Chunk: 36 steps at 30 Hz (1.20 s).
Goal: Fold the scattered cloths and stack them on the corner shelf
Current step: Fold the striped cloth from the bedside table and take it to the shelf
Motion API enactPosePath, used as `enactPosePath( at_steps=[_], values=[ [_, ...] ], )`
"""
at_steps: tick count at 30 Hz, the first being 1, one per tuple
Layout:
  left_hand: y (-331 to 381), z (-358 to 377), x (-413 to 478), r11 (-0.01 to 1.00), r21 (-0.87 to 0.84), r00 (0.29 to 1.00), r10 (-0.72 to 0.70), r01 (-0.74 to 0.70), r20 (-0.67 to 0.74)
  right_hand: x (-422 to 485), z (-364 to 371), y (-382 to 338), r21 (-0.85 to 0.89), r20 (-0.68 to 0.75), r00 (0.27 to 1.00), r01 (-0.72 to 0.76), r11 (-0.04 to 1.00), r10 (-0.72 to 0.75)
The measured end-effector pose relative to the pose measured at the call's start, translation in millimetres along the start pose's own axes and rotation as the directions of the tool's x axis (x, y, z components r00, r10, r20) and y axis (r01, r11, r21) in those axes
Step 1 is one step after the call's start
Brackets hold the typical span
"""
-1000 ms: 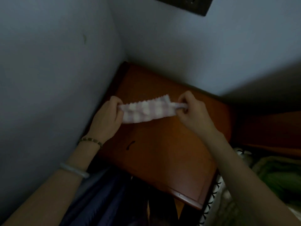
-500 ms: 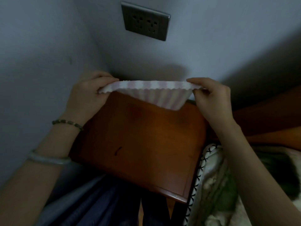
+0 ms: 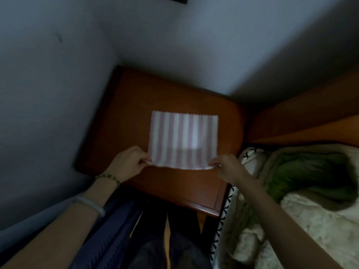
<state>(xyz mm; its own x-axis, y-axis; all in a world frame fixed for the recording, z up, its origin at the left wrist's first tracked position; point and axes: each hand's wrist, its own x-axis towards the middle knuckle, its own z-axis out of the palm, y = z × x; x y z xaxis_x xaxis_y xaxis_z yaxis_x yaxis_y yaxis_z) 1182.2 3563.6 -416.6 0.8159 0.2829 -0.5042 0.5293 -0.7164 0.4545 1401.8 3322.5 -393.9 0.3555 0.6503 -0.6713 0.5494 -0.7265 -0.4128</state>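
A pink-and-white striped cloth (image 3: 183, 136) with zigzag edges lies spread flat on the brown wooden corner shelf (image 3: 128, 105). My left hand (image 3: 129, 162) pinches its near left corner. My right hand (image 3: 227, 166) pinches its near right corner. The near edge is lifted slightly off the wood between the two hands. The far edge rests flat on the shelf top.
Pale walls meet in a corner behind the shelf. A bed with a cream and green blanket (image 3: 303, 177) lies to the right, under an orange wooden headboard (image 3: 303, 121). Dark blue fabric (image 3: 108, 233) hangs below the shelf's front edge.
The cloth was bunched between my hands, then stretched out in the air by its top corners. Now it lies spread on the shelf, and my hands have come back toward me.
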Motion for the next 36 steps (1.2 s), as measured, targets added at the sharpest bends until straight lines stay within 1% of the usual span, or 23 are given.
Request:
enactPosePath(
  at_steps=[2,4,6,7,8,9,10,11,12,13,14,15,17,20,22,27,30,32,33,34,35,36],
  values=[
    [0.0,5.6,-3.9,0.999,-0.011,0.987,-0.037,0.040,0.153,-3.1,16.9,6.6,-0.002,0.095,0.995,-0.032,0.999,0.032],
    [0.4,5.3,-5.7,0.996,-0.079,0.966,-0.028,0.049,0.256,-3.9,26.8,11.2,0.007,0.160,0.985,-0.061,0.998,0.059],
    [1.2,2.4,-4.7,0.981,-0.164,0.960,-0.058,0.107,0.275,-2.5,29.6,15.8,0.082,0.147,0.984,-0.112,0.990,0.099],
    [1.1,0.3,-2.2,0.962,-0.228,0.965,-0.095,0.152,0.245,-0.8,28.7,17.3,0.160,0.112,0.986,-0.136,0.978,0.119],
    [0.9,-1.8,3.2,0.929,-0.312,0.970,-0.142,0.200,0.198,1.5,25.5,17.9,0.276,0.060,0.988,-0.155,0.949,0.144],
    [1.5,-4.8,7.5,0.878,-0.411,0.968,-0.201,0.246,0.149,4.2,21.2,16.8,0.419,0.007,0.983,-0.167,0.893,0.181],
    [3.1,-8.1,13.5,0.812,-0.512,0.959,-0.261,0.282,0.113,7.9,15.9,14.8,0.570,-0.032,0.971,-0.176,0.802,0.236],
    [5.9,-10.8,21.1,0.743,-0.598,0.946,-0.310,0.301,0.091,13.8,12.0,14.8,0.705,-0.052,0.952,-0.180,0.686,0.303],
    [8.2,-13.3,27.4,0.687,-0.658,0.934,-0.352,0.308,0.069,20.1,9.8,14.8,0.799,-0.062,0.928,-0.175,0.576,0.368],
    [10.6,-14.9,34.9,0.658,-0.688,0.922,-0.386,0.306,0.041,27.7,8.8,16.1,0.855,-0.071,0.899,-0.169,0.491,0.433],
    [12.6,-15.3,42.4,0.645,-0.701,0.909,-0.418,0.303,0.009,35.8,8.5,18.5,0.884,-0.086,0.867,-0.161,0.439,0.491],
    [14.7,-15.8,49.2,0.634,-0.712,0.894,-0.448,0.302,-0.020,43.6,8.1,19.9,0.899,-0.105,0.836,-0.152,0.412,0.539],
    [16.8,-15.3,61.4,0.608,-0.735,0.869,-0.492,0.299,-0.053,56.6,7.0,20.6,0.896,-0.153,0.785,-0.146,0.419,0.601],
    [16.8,-14.5,74.2,0.639,-0.707,0.864,-0.497,0.303,-0.079,70.4,3.9,22.5,0.848,-0.248,0.757,-0.131,0.513,0.604],
    [14.3,-14.0,80.2,0.666,-0.681,0.865,-0.493,0.303,-0.098,79.1,4.0,26.2,0.819,-0.294,0.754,-0.118,0.562,0.587],
    [11.6,-11.5,89.3,0.704,-0.621,0.846,-0.519,0.344,-0.120,97.2,5.0,31.9,0.786,-0.330,0.745,-0.123,0.606,0.580],
    [10.2,-8.3,92.4,0.717,-0.593,0.837,-0.533,0.367,-0.126,102.8,3.0,29.7,0.728,-0.379,0.761,-0.107,0.678,0.527],
    [10.5,-6.0,91.7,0.733,-0.575,0.845,-0.519,0.363,-0.129,104.8,2.2,27.9,0.680,-0.412,0.761,-0.109,0.725,0.501],
    [11.0,-5.1,90.4,0.765,-0.546,0.856,-0.494,0.341,-0.156,105.3,1.6,26.8,0.655,-0.431,0.752,-0.119,0.746,0.498],
    [11.3,-3.7,89.1,0.819,-0.483,0.867,-0.452,0.309,-0.212,104.4,1.6,25.1,0.614,-0.460,0.738,-0.136,0.777,0.493],
    [13.0,-2.2,87.4,0.883,-0.383,0.878,-0.389,0.270,-0.277,102.7,2.9,23.8,0.536,-0.509,0.723,-0.159,0.829,0.467],
    [15.4,-0.1,86.3,0.937,-0.272,0.895,-0.305,0.221,-0.327,99.4,5.0,21.6,0.396,-0.581,0.712,-0.176,0.901,0.394]
  ],
)
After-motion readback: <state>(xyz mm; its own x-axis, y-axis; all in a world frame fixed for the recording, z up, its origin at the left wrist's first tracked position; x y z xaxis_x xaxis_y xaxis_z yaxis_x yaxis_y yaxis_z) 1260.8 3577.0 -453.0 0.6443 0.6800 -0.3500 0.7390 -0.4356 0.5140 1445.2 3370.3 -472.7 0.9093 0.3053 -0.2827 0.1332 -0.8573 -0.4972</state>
